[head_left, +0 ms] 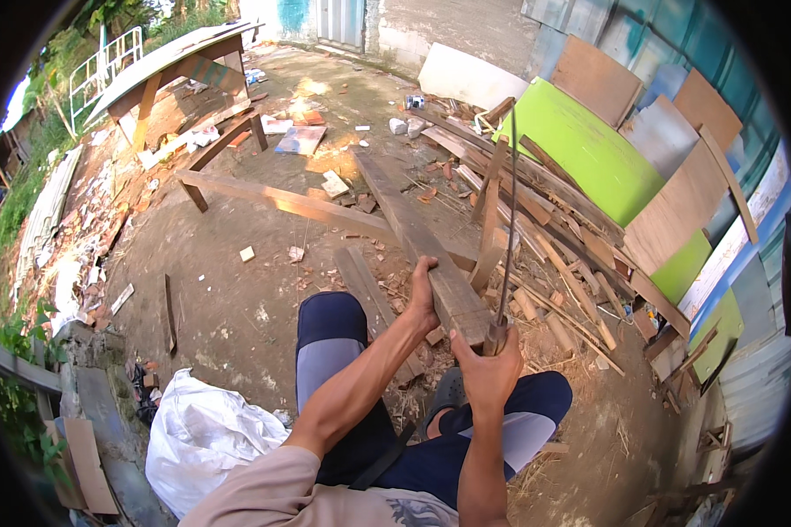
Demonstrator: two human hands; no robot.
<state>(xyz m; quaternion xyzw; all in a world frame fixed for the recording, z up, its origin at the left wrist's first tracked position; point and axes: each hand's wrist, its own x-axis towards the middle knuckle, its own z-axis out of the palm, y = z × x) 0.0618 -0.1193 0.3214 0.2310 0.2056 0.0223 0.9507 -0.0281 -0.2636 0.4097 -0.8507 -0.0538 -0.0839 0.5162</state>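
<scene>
A long, thick wooden beam (426, 246) slants from near my knees up toward the yard's middle, resting across a lower wooden rail (299, 204). My left hand (423, 294) is wrapped round the beam's left edge, not far from its near end. At that near end, my right hand (488, 364) is closed on the handle of a long thin-bladed tool (509, 202). Its dark blade stands upright, edge-on to me, so I cannot tell whether it is a saw or a machete. My right thumb lies close against the beam's end.
Scrap planks (580, 263) are heaped at the right beside green panels (589, 149) and plywood sheets. Another board (366, 285) lies under the beam. A white sack (206, 439) sits by my left side. A slanted board structure (176, 70) stands far left, with rubble around it.
</scene>
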